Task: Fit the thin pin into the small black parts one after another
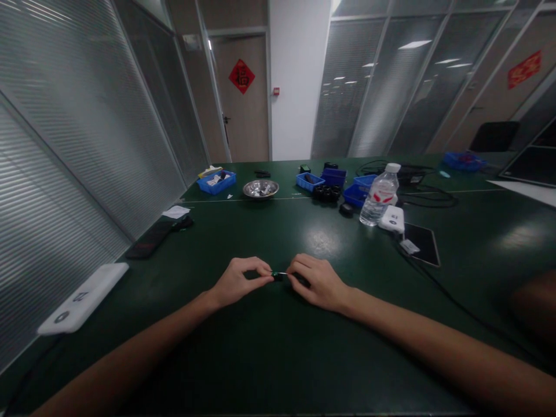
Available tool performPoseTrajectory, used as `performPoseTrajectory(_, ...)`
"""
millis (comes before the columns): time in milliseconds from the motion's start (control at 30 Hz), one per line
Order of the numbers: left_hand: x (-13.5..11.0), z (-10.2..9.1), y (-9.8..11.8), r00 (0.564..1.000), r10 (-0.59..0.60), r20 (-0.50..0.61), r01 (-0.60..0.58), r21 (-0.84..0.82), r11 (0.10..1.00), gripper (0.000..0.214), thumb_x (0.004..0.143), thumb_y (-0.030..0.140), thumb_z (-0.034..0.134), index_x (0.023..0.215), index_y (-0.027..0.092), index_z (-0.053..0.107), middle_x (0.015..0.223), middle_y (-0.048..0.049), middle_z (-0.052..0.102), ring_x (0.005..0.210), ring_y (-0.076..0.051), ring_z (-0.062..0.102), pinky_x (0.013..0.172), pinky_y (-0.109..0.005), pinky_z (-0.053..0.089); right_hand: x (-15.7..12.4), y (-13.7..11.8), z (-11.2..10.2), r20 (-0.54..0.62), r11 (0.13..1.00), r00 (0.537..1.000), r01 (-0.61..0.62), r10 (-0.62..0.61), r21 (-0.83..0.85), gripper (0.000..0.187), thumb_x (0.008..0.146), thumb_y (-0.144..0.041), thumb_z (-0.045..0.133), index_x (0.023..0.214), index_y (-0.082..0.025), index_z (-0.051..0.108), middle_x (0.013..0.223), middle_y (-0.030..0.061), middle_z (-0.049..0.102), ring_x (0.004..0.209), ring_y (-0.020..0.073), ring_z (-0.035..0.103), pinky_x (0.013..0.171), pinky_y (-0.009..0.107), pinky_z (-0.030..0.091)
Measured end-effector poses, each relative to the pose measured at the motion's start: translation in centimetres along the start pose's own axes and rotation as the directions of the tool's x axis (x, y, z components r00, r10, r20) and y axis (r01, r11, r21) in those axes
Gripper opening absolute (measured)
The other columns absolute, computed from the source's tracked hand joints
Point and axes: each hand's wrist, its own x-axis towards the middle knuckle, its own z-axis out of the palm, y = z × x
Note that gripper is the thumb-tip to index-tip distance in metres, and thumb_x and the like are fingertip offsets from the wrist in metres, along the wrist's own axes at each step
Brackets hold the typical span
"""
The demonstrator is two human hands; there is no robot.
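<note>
My left hand (242, 281) is closed in a pinch, thumb and forefinger on a small green and black part (277, 277). It is too small for me to tell its exact kind. Facing it from the right, my right hand (318, 280) is also closed, its fingertips gripping a thin silvery rod (282, 273). The rod's left end meets or lies right beside the green and black part; which of the two I cannot tell. Both hands are low over the dark green table (278, 347), and the right fingers hide the rest of the rod.
Farther back are a metal bowl (260, 196) with small pieces, blue trays (218, 184), black rounded objects (326, 194) and a water bottle (380, 196). White devices (82, 298) lie left and right. A tablet-like slab (421, 243) and cables are at right; a blurred limb shows at the right edge.
</note>
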Motion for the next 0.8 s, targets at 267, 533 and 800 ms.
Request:
performPoseTrajectory(267,-0.20,0.17,-0.01,0.999,0.052,-0.012,-0.049,0.162,0.986,0.010,0.097,0.020,0.067,0.102,0.018,0.074,0.104,-0.0053,0.072,0.100,-0.018,0.066,0.093,-0.034,0.053,0.28,-0.20,0.01,0.014,0.999,0.999,-0.034,0.034,-0.034,0.012,0.101,-0.024,0.052,0.105,-0.019,0.062,0.099,0.0054,0.064,0.087,0.0171,0.059,0.071,0.029,0.045)
performPoseTrajectory(533,-0.18,0.06,0.22,0.998,0.038,-0.046,-0.028,0.213,0.977,0.009,0.099,0.019,0.062,0.102,0.019,0.070,0.104,-0.0047,0.069,0.099,-0.018,0.065,0.091,-0.033,0.052,0.15,-0.13,0.21,0.013,0.998,0.999,-0.032,0.033,-0.056,0.013,0.101,-0.025,0.052,0.105,-0.019,0.063,0.100,0.0063,0.065,0.088,0.0177,0.059,0.072,0.029,0.045)
performPoseTrajectory(800,-0.25,0.11,-0.19,1.000,0.024,-0.010,-0.023,0.136,0.990,0.009,0.100,0.020,0.061,0.102,0.018,0.069,0.105,-0.0049,0.069,0.098,-0.017,0.066,0.092,-0.032,0.052,0.06,-0.21,0.11,0.001,0.998,1.000,-0.013,0.013,-0.057,0.012,0.101,-0.024,0.052,0.104,-0.019,0.063,0.098,0.0059,0.064,0.087,0.0169,0.059,0.071,0.028,0.045)
